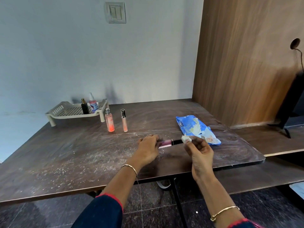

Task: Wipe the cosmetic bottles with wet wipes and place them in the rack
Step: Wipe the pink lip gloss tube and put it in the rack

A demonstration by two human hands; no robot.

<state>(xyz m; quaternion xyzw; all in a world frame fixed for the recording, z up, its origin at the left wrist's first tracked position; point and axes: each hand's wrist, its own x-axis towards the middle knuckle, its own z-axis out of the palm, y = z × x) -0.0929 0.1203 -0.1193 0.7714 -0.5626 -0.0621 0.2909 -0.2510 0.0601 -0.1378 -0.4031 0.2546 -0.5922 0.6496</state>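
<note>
Dark blue sleeves (pixel 100 213) with red trim enter from the bottom edge; a thin bangle (pixel 130 168) on each wrist. Left hand (pixel 148 148) is over the near-middle of the brown table (pixel 49 162), fingers curled round the pink body of a small bottle (pixel 165 143). The bottle lies roughly horizontal, black cap end pointing right, low over the tabletop; whether it touches the surface cannot be told. Right hand (pixel 199 150) pinches a crumpled white wipe (pixel 185 139) between thumb and fingertips, wipe against the black cap end.

Blue wet-wipe pack (pixel 194 127) lies flat just beyond the right hand. Beige perforated rack (pixel 65 111) sits at the far left of the table, near the wall. Inside it, upright at its right end: black bottle (pixel 85 107) and pump bottle (pixel 93 104) with pink liquid, side by side. Just in front of the rack's right corner, on the table: orange-pink spray bottle (pixel 109 121) and slim silver-capped tube (pixel 123 120), both upright, not touching. White dust specks (pixel 65 170) lie scattered across the tabletop.
</note>
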